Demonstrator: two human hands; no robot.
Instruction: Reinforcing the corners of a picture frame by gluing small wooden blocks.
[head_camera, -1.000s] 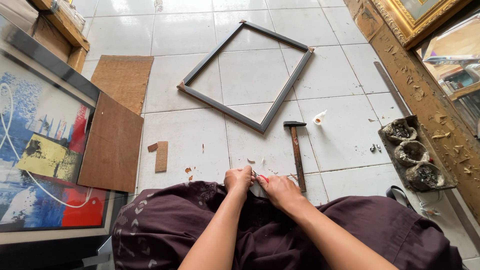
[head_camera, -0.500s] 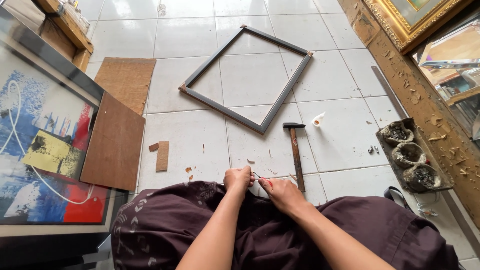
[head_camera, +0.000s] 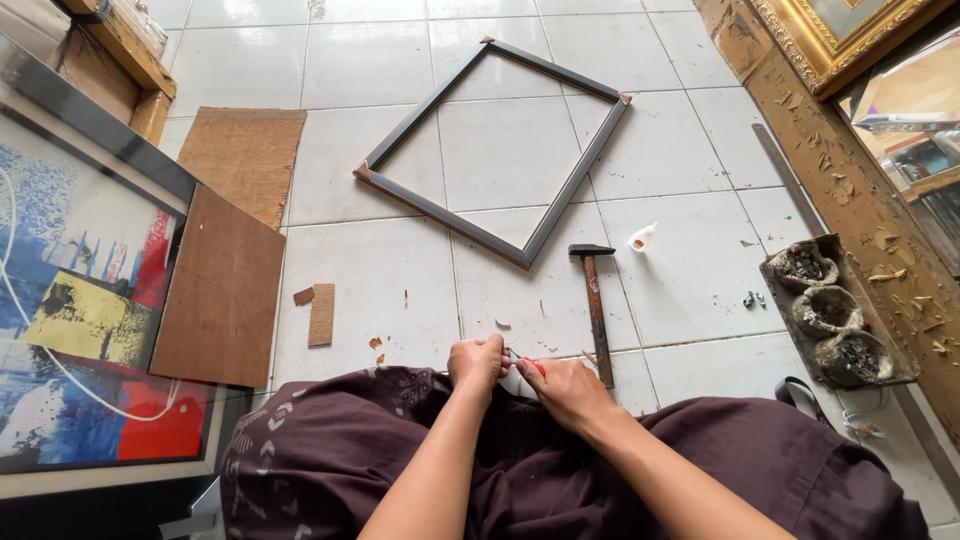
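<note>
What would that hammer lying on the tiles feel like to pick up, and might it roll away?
The hammer probably feels head-heavy: a dark metal head sits across one end of a long, slim wooden handle. It looks stiff, not bendy. It seems unlikely to roll, since the crosswise head lies flat on the white tile floor. A push would likely make it slide on the glossy tiles.

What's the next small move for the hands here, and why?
Probably finish working the small red-tipped piece pinched between left hand and right hand before reaching for the hammer just beside the right hand: both hands are occupied.
</note>
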